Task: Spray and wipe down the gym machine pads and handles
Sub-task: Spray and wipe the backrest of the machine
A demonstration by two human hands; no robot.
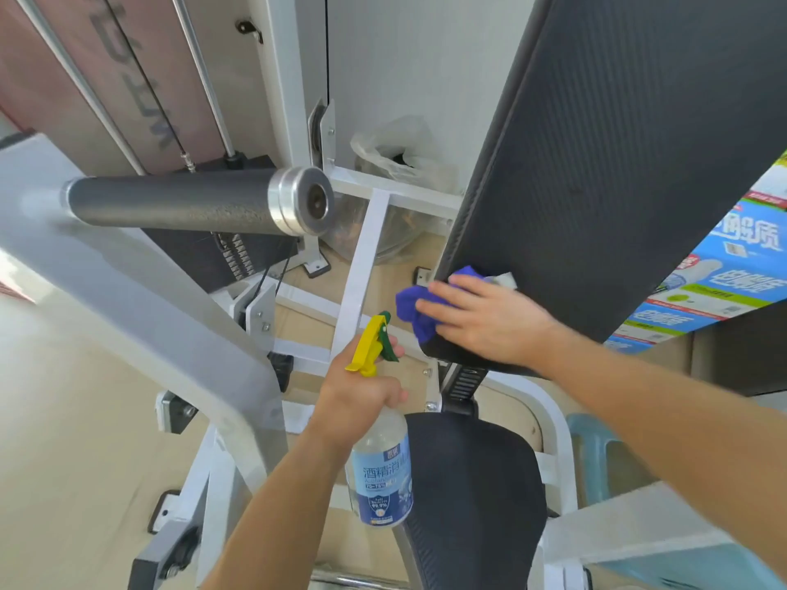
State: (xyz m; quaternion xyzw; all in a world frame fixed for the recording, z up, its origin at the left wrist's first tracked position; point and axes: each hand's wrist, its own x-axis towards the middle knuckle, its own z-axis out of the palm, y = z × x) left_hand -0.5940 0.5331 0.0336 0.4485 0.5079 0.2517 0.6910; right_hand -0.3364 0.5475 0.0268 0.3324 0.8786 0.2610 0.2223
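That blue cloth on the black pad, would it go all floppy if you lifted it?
Probably floppy: the bunched blue cleaning cloth wrinkles and folds under the right hand, and its edge droops off the ribbed black back pad. It looks thin, so likely light. Pushed, it should slide, not roll: flat fingers press it against the pad.

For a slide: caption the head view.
Right hand presses blue cloth on back pad; left hand grips spray bottle.

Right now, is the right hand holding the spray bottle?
No, the left hand grips the bottle, while the right hand presses the blue cloth on the back pad.
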